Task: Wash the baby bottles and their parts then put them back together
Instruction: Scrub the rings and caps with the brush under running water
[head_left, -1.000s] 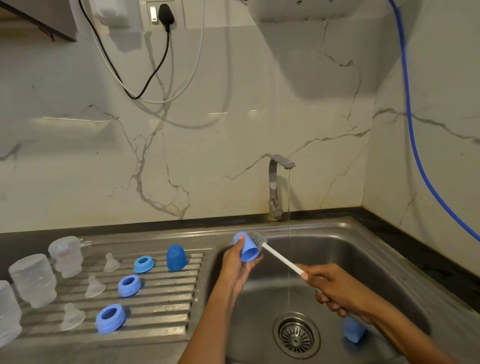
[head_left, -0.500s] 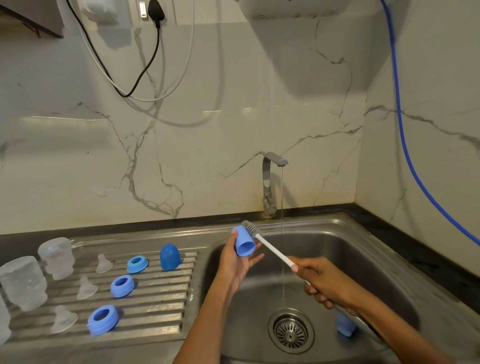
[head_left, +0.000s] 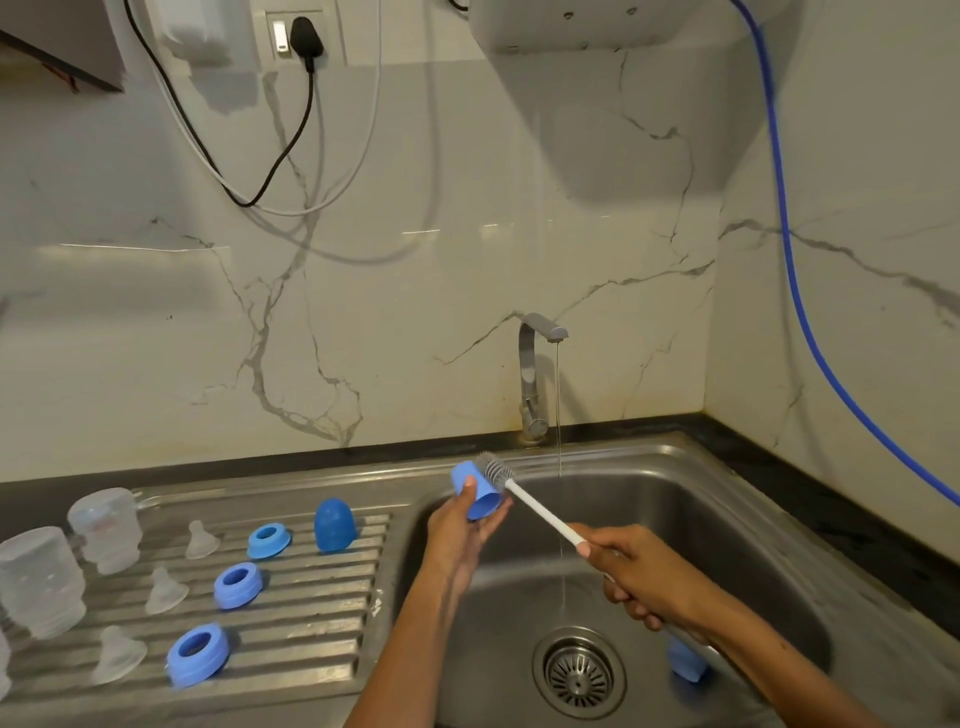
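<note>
Left hand (head_left: 462, 525) grasps the blue cap (head_left: 475, 491) over the sink basin's (head_left: 727, 545) left rim. Right hand (head_left: 641, 582) grips the brush (head_left: 524, 501) handle; the handle runs up-left, with the bristle head touching the cap's upper side. Cap mouth faces down-right, toward the right hand. A thin stream falls from the tap (head_left: 535, 374), just right of the brush. Second blue cap (head_left: 685, 662) lies near the drain (head_left: 579, 675). Drainboard (head_left: 311, 613) at left carries bottles, teats, rings and one cap.

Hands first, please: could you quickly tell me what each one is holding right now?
Left hand: grips the small blue plastic cap.
Right hand: grips the white-handled bottle brush.
</note>
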